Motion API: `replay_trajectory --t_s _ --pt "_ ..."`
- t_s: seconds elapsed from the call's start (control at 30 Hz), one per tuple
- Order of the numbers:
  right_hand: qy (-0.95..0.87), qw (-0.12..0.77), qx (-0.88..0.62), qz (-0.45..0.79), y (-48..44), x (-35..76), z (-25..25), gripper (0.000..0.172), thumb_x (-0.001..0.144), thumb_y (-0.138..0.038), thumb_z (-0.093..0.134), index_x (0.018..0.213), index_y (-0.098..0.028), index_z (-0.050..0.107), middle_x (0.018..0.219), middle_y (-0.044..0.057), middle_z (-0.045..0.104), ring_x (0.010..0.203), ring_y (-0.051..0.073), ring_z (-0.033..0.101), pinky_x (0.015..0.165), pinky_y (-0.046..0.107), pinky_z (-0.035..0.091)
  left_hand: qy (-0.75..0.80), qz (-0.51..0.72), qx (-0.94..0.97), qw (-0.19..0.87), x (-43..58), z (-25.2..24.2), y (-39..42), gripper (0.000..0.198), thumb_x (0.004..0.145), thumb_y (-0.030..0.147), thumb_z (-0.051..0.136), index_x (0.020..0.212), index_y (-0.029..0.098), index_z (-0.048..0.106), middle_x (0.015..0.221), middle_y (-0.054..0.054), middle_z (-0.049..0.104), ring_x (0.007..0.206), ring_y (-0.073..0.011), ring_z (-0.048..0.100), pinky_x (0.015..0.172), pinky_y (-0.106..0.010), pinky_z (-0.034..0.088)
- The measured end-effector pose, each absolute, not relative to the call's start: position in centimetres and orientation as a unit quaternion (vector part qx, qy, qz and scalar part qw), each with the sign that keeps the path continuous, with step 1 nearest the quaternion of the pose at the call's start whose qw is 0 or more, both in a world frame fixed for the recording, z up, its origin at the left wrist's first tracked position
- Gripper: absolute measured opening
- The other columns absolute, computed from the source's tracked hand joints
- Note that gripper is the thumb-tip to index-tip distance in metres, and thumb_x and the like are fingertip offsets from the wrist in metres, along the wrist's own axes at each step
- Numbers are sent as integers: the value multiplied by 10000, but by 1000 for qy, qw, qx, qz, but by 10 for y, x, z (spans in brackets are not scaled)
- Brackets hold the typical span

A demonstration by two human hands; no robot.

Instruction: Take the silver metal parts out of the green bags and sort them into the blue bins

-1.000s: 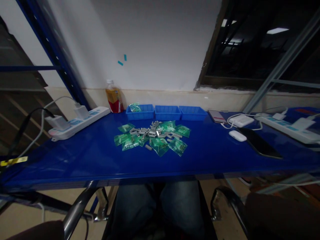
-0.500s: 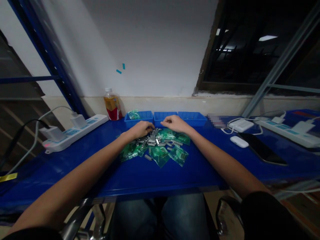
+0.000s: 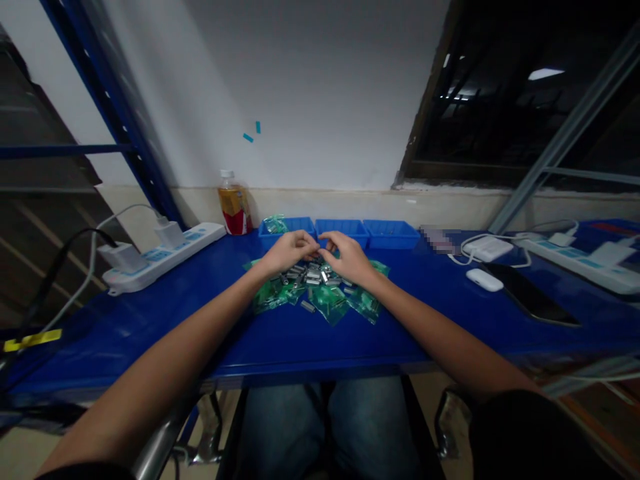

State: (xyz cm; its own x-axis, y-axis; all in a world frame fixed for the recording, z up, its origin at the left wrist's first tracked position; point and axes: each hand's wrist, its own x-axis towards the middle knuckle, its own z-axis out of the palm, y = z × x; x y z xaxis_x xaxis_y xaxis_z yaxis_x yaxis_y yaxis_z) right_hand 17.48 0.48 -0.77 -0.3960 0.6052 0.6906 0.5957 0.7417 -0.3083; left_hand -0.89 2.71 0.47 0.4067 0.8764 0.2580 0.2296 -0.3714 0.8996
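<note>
Left hand (image 3: 289,253) and right hand (image 3: 349,257) have moved closer together over metal parts (image 3: 313,275), suggesting two-handed work. Fingers curled; can't tell if either grips anything.

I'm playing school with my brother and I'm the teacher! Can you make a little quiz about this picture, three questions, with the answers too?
1. Count: how many blue bins stand in a row at the back of the table?

2. Choose: looking at the picture, which bin has a green packet showing in it?
A) the left one
B) the middle one
C) the right one

3. True or false: the left hand and the right hand are close together above the metal parts.

Key:
1. Three
2. A
3. True
</note>
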Motion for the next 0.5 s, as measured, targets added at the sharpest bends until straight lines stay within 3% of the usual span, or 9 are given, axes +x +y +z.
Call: replay_trajectory --t_s 0.23,0.4,0.5 --pt "-834 451 -318 23 1 168 -7 191 835 -147 493 999 -178 585 810 23 588 722 145 546 697 258 416 329 423 719 443 -7 6 23 294 670 335 728 719 127 526 591 24 558 551 -70 520 535 -189 392" --pt "-844 445 -299 20 -1 169 -6 123 827 -154 507 904 -169 601 782 25 584 725 149 544 678 255 406 328 417 720 447 -7 1 26 333 677 351 727 707 151 462 567 49 513 517 -60 483 491 -177 337" --pt "-830 457 -318 30 0 169 -6 102 831 -158 501 856 -169 599 758 22 587 708 146 544 661 252 402 317 425 711 463 -6 0 24 309 700 358 713 739 150 488 582 37 531 526 -65 494 510 -188 364"
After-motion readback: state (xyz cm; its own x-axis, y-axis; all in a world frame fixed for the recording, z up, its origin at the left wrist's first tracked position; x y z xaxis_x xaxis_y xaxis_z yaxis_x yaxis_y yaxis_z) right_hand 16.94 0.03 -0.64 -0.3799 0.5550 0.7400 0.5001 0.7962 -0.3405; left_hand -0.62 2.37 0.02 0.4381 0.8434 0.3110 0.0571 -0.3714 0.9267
